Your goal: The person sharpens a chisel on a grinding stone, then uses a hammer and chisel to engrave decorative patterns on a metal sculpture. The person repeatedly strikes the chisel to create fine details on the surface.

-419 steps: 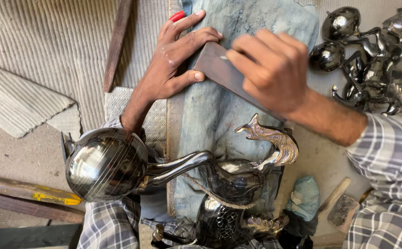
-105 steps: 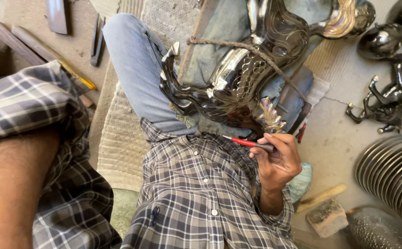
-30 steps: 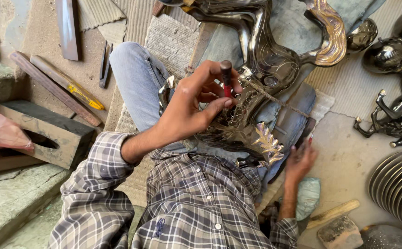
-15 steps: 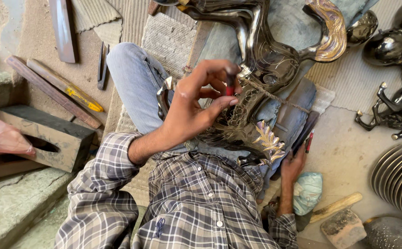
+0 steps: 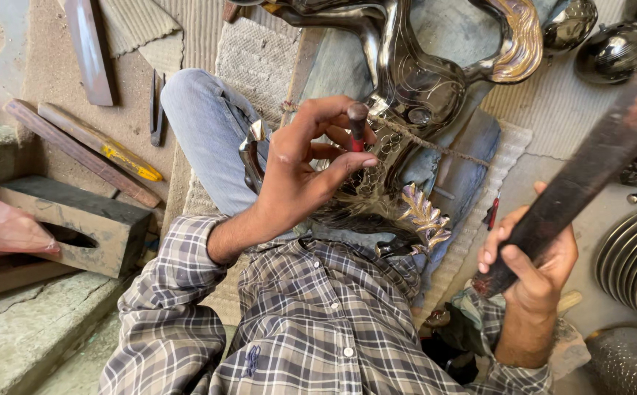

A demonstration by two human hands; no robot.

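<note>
My left hand (image 5: 300, 172) pinches a short dark punch with a red band (image 5: 357, 124), tip down on a shiny engraved metal ornament (image 5: 421, 80) lying across my lap. A cord (image 5: 435, 146) runs over the ornament, and a gold leaf-shaped part (image 5: 424, 216) sticks out near my shirt. To the right, my right hand (image 5: 534, 263) grips the lower end of a long dark flat bar (image 5: 596, 157), which slants up toward the top right, above and apart from the ornament.
A slotted wooden block (image 5: 70, 227) and a pink bag (image 5: 4, 227) sit at the left, with wooden strips (image 5: 84, 150) and pliers (image 5: 156, 106) beyond. Round metal pieces (image 5: 615, 47) lie top right. Stacked metal plates (image 5: 636, 260) stand at the right edge.
My right hand, which was low beside my hip, now holds the long dark bar raised up to the right. My left hand keeps the punch on the ornament.
</note>
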